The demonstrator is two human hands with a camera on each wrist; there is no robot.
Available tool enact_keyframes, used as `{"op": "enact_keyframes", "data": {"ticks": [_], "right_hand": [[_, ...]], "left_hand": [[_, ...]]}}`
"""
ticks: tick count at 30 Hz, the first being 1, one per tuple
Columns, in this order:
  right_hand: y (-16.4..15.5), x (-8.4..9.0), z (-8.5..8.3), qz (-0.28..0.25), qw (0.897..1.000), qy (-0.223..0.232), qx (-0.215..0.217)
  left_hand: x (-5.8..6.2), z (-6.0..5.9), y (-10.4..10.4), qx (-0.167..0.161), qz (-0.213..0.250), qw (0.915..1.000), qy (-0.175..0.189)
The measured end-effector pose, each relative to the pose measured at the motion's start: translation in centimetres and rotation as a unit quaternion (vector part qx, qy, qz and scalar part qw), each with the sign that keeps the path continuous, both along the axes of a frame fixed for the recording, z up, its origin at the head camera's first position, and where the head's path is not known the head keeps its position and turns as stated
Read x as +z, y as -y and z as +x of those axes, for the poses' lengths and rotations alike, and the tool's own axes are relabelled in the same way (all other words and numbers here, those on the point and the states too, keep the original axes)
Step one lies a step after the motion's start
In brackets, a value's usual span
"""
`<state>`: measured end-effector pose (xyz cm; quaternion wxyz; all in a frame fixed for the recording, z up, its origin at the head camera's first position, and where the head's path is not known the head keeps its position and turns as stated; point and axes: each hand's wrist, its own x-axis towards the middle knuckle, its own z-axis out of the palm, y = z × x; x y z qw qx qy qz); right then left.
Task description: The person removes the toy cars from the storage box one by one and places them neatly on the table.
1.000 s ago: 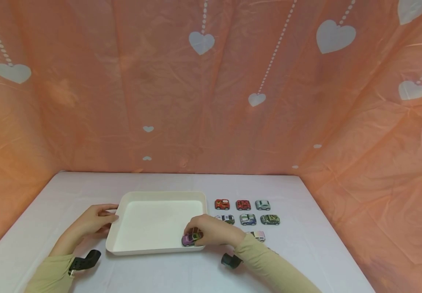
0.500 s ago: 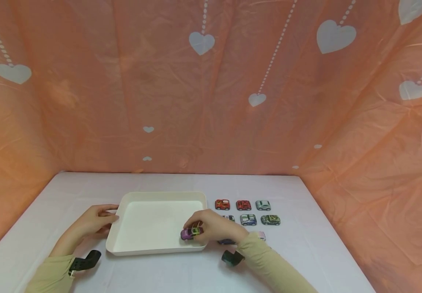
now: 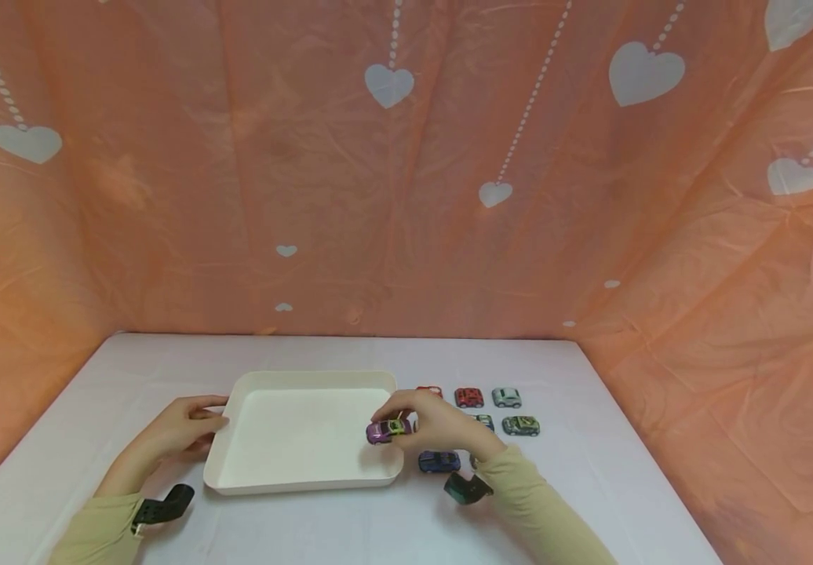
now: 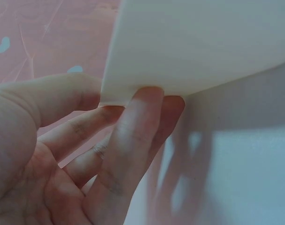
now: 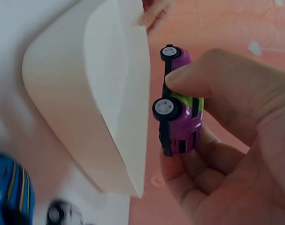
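My right hand [image 3: 442, 424] pinches a purple and green toy car [image 3: 388, 431] between thumb and fingers, above the right side of a white tray [image 3: 308, 484]. In the right wrist view the thumb lies across the toy car's [image 5: 182, 117] side, between its wheels. At the tray's left edge my left hand [image 3: 173, 426] holds the rim. The left wrist view shows fingertips [image 4: 149, 101] against the underside of the tray [image 4: 194, 42], with the thumb at its edge. No object lies inside the tray.
Several toy cars stand in rows right of the tray, among them a red car [image 3: 469, 397], a silver car [image 3: 506, 397], a green car [image 3: 521, 425] and a dark blue car [image 3: 439, 461]. My right hand and wrist partly hide others. An orange curtain [image 3: 350, 196] encloses the table.
The purple and green toy car has risen from the tray's near right corner and shifted slightly right in my right hand. My left hand has stayed on the tray's edge.
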<state>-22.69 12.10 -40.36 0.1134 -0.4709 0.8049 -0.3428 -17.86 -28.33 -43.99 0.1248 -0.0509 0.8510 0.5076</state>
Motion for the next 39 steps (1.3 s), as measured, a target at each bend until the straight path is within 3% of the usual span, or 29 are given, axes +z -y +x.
{"op": "enact_keyframes", "data": {"ticks": [6, 19, 26, 39], "right_hand": [[-2.4, 0.5, -0.1, -0.010, 0.999, 0.014, -0.033], [-9.1, 1.5, 1.0, 0.019, 0.993, 0.027, -0.110], [-12.7, 0.7, 1.9, 0.032, 0.984, 0.056, -0.168], [-17.5, -1.1, 3.1, 0.022, 0.977, 0.033, -0.208]], "left_hand": [[0.1, 0.0, 0.0, -0.003, 0.005, 1.0000, 0.000], [0.3, -0.1, -0.2, -0.006, -0.005, 1.0000, -0.003], [0.3, 0.0, -0.2, -0.001, -0.007, 1.0000, 0.002], [0.4, 0.0, -0.3, 0.001, -0.010, 0.9999, 0.001]]}}
